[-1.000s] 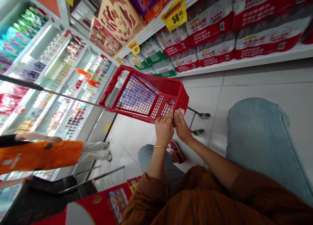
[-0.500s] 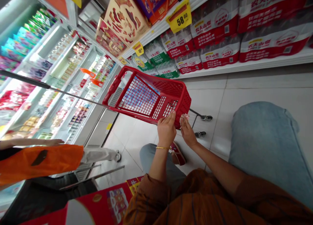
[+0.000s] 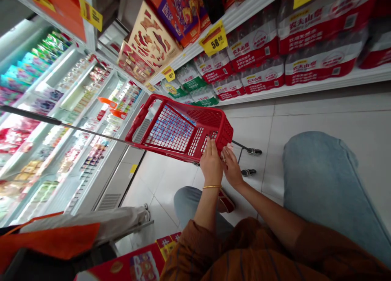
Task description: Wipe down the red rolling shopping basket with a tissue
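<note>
A red plastic shopping basket cart [image 3: 210,114] stands in front of me, seen tilted. Against its near corner lies my left hand [image 3: 211,163], a gold bracelet at the wrist and its fingers stretched out flat, with nothing visible in it. Right beside it, my right hand [image 3: 232,169] has its fingers closed over a small crumpled pale pink cloth [image 3: 229,146], mostly hidden under them. Both hands are close together by the cart's edge. Through the red grid, a blue-and-white pack [image 3: 171,124] shows.
Wrapped packs of bottled water [image 3: 259,73] line the low shelf ahead. A lit refrigerated case [image 3: 76,130] runs along the left. A person in an orange vest [image 3: 51,240] stands at the lower left near a red box [image 3: 122,264]. Cart wheels [image 3: 253,151] rest on the tiled floor.
My left hand has shifted slightly right and closer to the right hand. The view has moved a little, and the person in orange appears lower in it.
</note>
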A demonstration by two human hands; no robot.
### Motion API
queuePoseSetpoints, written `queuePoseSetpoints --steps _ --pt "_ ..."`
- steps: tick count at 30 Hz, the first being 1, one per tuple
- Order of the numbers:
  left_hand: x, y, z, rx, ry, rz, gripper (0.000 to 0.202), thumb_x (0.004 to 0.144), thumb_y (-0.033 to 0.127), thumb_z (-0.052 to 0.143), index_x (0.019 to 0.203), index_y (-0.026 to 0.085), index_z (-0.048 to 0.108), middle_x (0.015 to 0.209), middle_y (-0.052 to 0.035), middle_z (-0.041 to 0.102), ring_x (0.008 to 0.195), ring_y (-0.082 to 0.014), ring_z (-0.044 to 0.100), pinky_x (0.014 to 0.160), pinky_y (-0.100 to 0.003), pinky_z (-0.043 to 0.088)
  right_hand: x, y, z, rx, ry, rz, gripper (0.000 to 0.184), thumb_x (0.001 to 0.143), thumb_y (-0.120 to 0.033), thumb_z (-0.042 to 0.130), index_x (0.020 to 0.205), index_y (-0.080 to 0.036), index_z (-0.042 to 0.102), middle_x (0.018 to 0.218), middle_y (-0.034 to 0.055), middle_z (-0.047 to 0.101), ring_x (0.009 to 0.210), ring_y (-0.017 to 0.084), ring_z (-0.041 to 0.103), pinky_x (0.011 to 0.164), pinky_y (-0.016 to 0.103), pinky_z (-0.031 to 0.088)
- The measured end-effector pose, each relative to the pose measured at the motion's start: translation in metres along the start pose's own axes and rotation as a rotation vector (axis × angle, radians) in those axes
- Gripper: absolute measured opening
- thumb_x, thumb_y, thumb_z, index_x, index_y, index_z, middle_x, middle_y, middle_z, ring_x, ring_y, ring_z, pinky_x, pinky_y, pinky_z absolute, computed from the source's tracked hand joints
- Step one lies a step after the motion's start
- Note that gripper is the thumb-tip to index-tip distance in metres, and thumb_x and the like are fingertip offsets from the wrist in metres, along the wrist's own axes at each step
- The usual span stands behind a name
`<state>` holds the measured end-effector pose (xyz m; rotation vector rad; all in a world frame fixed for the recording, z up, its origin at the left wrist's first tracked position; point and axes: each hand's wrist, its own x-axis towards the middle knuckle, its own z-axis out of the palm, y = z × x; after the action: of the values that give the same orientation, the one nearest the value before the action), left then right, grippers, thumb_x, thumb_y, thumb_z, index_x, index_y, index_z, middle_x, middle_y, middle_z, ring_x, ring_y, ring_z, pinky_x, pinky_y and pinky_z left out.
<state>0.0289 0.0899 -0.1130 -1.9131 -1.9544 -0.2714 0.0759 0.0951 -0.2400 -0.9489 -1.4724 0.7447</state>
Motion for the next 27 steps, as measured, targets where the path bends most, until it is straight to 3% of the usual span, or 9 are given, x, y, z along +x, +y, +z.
queuePoseSetpoints --steps 3,7,13,21,27 --pt "0.003 0.001 0.003 0.025 -0.088 -0.026 0.049 0.09 0.011 0.044 0.139 0.015 0.042 0.144 -0.0167 0.044 0.107 -0.0257 0.064 0.083 -0.037 0.056 0.027 -0.017 -0.009 0.05 0.024 -0.057 0.054 0.097 -0.022 0.036 0.149 -0.028 0.024 0.148 0.0085 0.04 0.138 0.019 0.036 0.115 0.043 0.035" --pt "0.006 0.003 0.007 -0.026 -0.089 -0.096 0.043 0.091 0.014 0.045 0.135 0.014 0.048 0.133 -0.016 0.057 0.109 -0.0258 0.063 0.087 -0.038 0.054 0.044 -0.022 -0.012 0.109 -0.066 -0.102 0.053 0.099 -0.023 0.032 0.15 -0.03 0.019 0.154 0.004 0.03 0.142 0.017 0.029 0.117 0.041 0.03" --pt "0.006 0.006 0.014 -0.103 0.06 -0.149 0.034 0.093 0.02 0.044 0.122 0.015 0.061 0.109 -0.0127 0.071 0.094 -0.0222 0.068 0.078 -0.034 0.054 0.032 -0.002 -0.001 0.092 -0.093 -0.065 0.054 0.1 -0.024 0.031 0.151 -0.027 0.014 0.156 0.0055 0.024 0.144 0.019 0.021 0.118 0.043 0.029" --pt "0.004 0.005 0.023 -0.102 0.181 -0.166 0.032 0.092 0.025 0.045 0.114 0.018 0.066 0.106 -0.0097 0.073 0.087 -0.0192 0.07 0.076 -0.032 0.053 0.022 0.008 0.003 0.044 -0.025 -0.107 0.05 0.1 -0.026 0.031 0.15 -0.022 0.022 0.155 0.0099 0.026 0.143 0.021 0.024 0.115 0.042 0.033" --pt "0.002 0.007 0.018 -0.117 0.2 -0.156 0.031 0.088 0.021 0.047 0.109 0.017 0.069 0.101 -0.0089 0.074 0.079 -0.0191 0.07 0.07 -0.031 0.051 0.018 0.01 0.0 -0.042 0.006 -0.182 0.056 0.099 -0.02 0.035 0.151 -0.024 0.014 0.155 0.0113 0.027 0.142 0.021 0.027 0.113 0.042 0.038"
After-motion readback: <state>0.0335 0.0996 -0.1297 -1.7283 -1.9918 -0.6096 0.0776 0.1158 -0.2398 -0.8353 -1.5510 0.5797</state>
